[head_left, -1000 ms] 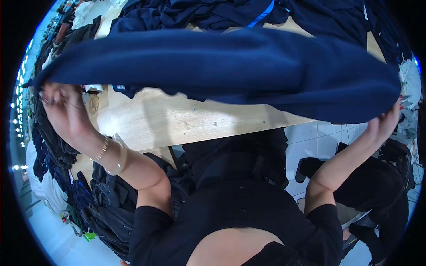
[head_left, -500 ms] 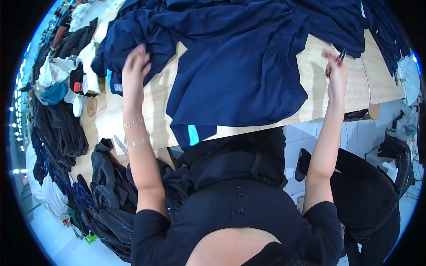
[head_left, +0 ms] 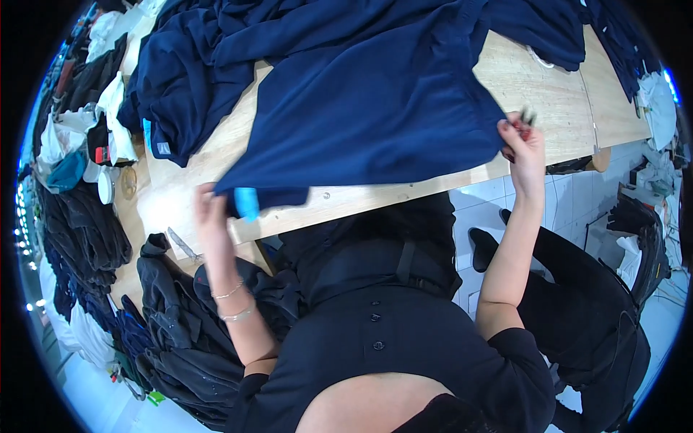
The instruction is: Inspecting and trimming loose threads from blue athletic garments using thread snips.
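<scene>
Since there's just the head view, here goes: the navy garment (head_left: 375, 108) lies spread across the wooden table (head_left: 548, 94), center frame. Left hand (head_left: 211, 216) pinches its lower-left corner by the light blue tab (head_left: 246, 203), right hand (head_left: 521, 137) grips the right edge, so the fabric lies flat between them.

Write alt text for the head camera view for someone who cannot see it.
A person's left hand and right hand grip opposite corners of a dark navy fabric garment spread on a pale wooden worktable. Piles of dark clothing lie at the person's left.
</scene>
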The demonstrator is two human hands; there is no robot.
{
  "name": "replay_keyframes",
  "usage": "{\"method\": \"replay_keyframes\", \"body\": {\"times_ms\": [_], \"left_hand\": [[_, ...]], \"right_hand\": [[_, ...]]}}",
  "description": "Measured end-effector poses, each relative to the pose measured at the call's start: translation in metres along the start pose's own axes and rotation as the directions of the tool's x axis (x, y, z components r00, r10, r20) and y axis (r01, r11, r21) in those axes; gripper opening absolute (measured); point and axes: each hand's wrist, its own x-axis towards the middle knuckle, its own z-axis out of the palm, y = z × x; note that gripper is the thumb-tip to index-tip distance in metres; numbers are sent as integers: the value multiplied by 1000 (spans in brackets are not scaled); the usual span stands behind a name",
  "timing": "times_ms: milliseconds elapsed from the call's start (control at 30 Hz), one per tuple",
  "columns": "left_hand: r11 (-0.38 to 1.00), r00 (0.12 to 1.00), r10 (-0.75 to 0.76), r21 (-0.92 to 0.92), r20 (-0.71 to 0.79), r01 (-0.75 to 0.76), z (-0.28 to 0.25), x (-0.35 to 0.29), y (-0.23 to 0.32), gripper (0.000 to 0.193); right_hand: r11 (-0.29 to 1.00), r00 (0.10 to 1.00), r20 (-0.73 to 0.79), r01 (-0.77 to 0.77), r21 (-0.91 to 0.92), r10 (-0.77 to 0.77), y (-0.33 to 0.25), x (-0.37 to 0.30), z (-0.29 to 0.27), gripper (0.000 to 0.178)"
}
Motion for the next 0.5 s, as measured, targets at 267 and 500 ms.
{"method": "replay_keyframes", "body": {"times_ms": [267,500], "left_hand": [[525,970,172,818,170,-236,-43,88,-2,22],[651,725,674,352,140,-673,120,9,64,21]], "right_hand": [[980,987,-96,114,-166,-131,67,46,14,16],[993,1000,-12,-14,119,16,23,12,43,18]]}}
